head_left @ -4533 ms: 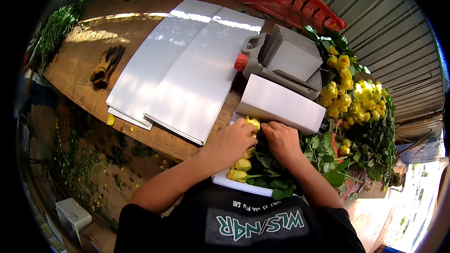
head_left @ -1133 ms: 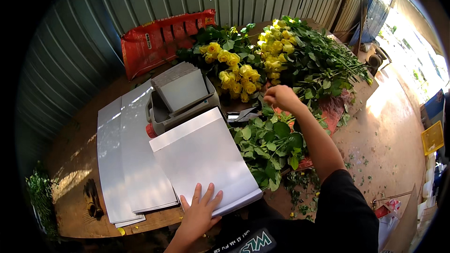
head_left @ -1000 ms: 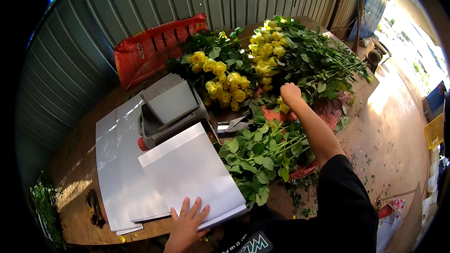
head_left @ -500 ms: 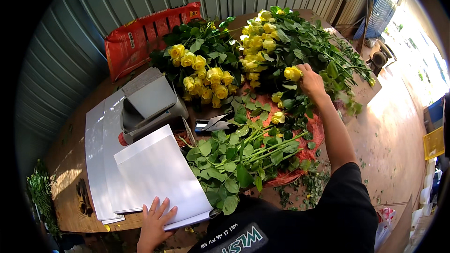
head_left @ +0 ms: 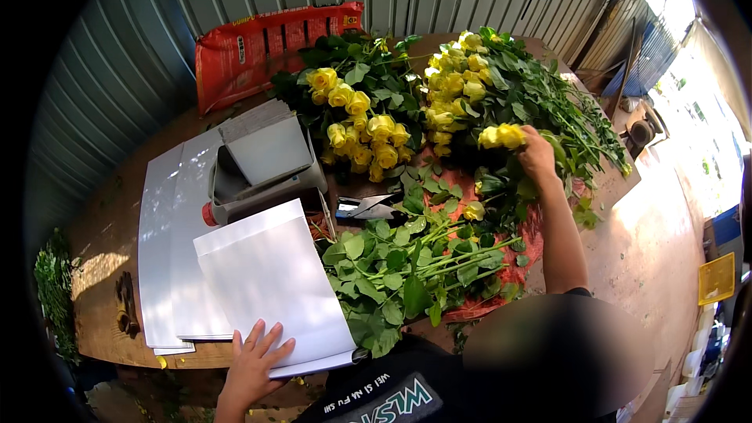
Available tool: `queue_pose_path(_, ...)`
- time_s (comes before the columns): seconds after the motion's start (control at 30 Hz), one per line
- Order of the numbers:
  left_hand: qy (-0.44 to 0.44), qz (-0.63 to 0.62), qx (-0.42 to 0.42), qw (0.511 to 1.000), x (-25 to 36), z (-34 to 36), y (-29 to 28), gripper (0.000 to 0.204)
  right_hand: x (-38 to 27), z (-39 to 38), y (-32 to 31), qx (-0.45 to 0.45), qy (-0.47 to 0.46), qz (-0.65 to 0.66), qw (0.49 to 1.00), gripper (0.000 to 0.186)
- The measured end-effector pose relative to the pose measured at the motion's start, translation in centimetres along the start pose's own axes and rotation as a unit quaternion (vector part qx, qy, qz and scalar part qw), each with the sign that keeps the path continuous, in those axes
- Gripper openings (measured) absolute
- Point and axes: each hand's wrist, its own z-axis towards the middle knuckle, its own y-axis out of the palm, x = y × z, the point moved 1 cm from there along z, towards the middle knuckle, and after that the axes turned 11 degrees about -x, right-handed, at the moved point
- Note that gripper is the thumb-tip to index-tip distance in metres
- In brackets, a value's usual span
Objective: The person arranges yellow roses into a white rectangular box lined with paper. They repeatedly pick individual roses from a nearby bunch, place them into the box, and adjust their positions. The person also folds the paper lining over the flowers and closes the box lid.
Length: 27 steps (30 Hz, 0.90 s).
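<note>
My left hand (head_left: 254, 356) lies with spread fingers on the near edge of a white paper sheet (head_left: 274, 278), which rests on a stack of paper. With closed fingers, my right hand (head_left: 537, 155) grips yellow roses (head_left: 502, 136) just below their heads; at least two blooms show side by side. Their stems are mostly hidden by the hand and the leaves. A single yellow rose (head_left: 473, 211) lies nearer to me on red netting (head_left: 531, 239). Between the paper and the netting, cut leafy stems (head_left: 423, 266) are spread out.
Bunches of yellow roses (head_left: 366, 141) and a larger heap of yellow roses (head_left: 450, 86) lie farther back. A cut-open grey container (head_left: 270, 202) holds cards beside scissors (head_left: 368, 207). A red bag (head_left: 274, 47) leans on the metal wall. Gloves (head_left: 125, 304) lie at left.
The head view has shifted a little. My right hand held one visible rose bloom before and shows at least two now; fewer loose blooms lie below it. My left hand stays on the paper.
</note>
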Motion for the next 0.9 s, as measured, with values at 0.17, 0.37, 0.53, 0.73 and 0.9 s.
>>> queue_pose_path(0.17, 0.014, 0.011, 0.006, 1.000, 0.0, -0.1, 0.0, 0.075, -2.5, -4.1, -10.0, 0.189, -0.095, 0.094, 0.973, 0.024)
queue_pose_path(0.37, 0.057, 0.006, 0.039, 0.998, 0.0, -0.3, -0.1, 0.068, -8.6, -8.7, -15.6, 0.233, -0.124, 0.092, 0.960, 0.029)
queue_pose_path(0.53, 0.094, 0.010, 0.071, 0.993, -0.3, -0.4, 0.2, 0.066, -11.1, -10.6, -17.0, 0.236, -0.122, 0.033, 0.964, 0.032)
queue_pose_path(0.73, 0.140, 0.008, 0.093, 0.986, -1.4, -0.8, 0.3, 0.064, -20.9, -11.7, -17.5, 0.185, -0.089, 0.229, 0.952, 0.027)
queue_pose_path(0.9, 0.219, -0.346, 0.005, 0.912, -5.4, 0.7, -2.0, 0.093, -37.0, -14.3, -12.6, -0.021, -0.287, 0.058, 0.956, 0.024)
